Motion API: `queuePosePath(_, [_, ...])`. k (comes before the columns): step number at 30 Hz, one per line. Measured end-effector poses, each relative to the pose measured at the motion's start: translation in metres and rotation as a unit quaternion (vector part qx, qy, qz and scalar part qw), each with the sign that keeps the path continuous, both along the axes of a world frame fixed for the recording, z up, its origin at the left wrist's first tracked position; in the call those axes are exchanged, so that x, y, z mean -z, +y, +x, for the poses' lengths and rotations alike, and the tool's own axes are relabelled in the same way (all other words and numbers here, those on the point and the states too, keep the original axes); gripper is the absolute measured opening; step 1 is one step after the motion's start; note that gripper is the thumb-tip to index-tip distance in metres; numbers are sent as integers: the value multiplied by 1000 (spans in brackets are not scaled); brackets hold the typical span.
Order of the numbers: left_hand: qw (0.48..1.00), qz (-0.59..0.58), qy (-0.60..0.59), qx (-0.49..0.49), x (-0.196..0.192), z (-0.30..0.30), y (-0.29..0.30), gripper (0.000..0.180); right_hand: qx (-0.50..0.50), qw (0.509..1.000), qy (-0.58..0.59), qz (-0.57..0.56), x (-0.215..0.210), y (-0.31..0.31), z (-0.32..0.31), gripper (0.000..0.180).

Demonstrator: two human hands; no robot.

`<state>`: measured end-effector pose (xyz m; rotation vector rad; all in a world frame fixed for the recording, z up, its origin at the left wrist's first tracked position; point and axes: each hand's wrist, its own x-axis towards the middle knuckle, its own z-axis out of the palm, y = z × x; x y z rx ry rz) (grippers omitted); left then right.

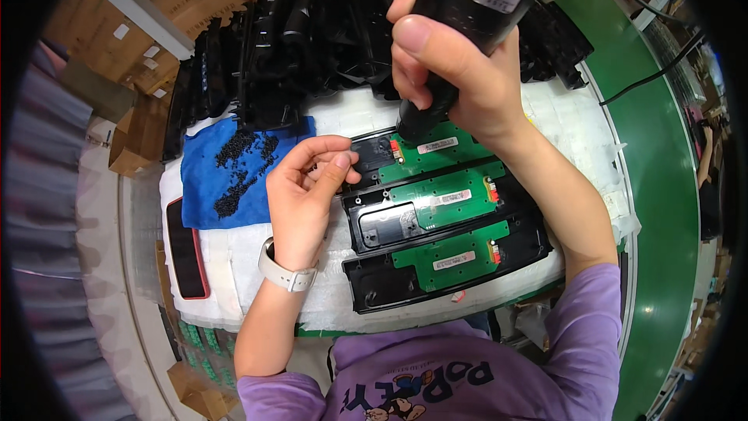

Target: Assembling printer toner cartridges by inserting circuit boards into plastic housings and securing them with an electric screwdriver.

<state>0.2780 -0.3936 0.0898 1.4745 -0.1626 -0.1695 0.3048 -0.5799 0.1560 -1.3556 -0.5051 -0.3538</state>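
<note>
Black driver (pixel 483 19), tilted, tip down at the far panel (pixel 436 157); right hand (pixel 471 70), fingers wrapped round it, hiding part of the board behind. Left hand (pixel 306 185) at that panel's left end, thumb and forefinger close together; cannot tell if they pinch anything. Nearer than it: two panels (pixel 436 204), white padding (pixel 234 269) beneath. Left of it: blue cloth (pixel 206 160), tiny black parts (pixel 227 204), phone (pixel 185 253). Beyond it: heaped black casings (pixel 335 31).

Purple T-shirt (pixel 460 380) and white watchband (pixel 288 274) are worn.

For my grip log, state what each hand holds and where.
Right hand: a black handheld tool, around its body below the label. Left hand: cannot tell.
</note>
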Motion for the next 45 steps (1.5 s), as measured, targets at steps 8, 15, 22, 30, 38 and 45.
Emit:
queuePosePath(8, [999,-18,34,26,10,7,-1,16,-10,999,17,28,3,6,9,15])
queuePosePath(15, [998,-14,56,36,16,11,-1,14,-14,999,37,-36,-1,16,12,17])
queuePosePath(22, [998,8,54,40,17,9,1,15,19,994,-39,-97,3,15,9,18])
queuePosePath(30, [991,-100,54,70,3,0,-2,17,-99,959,25,264,-25,0,-14,22])
queuePosePath(38, [980,-148,68,111,5,-8,-5,17,-219,874,75,428,-24,5,-20,27])
queuePosePath(45, [981,-143,74,111,6,-10,-5,18,-224,870,89,431,-21,4,-20,26])
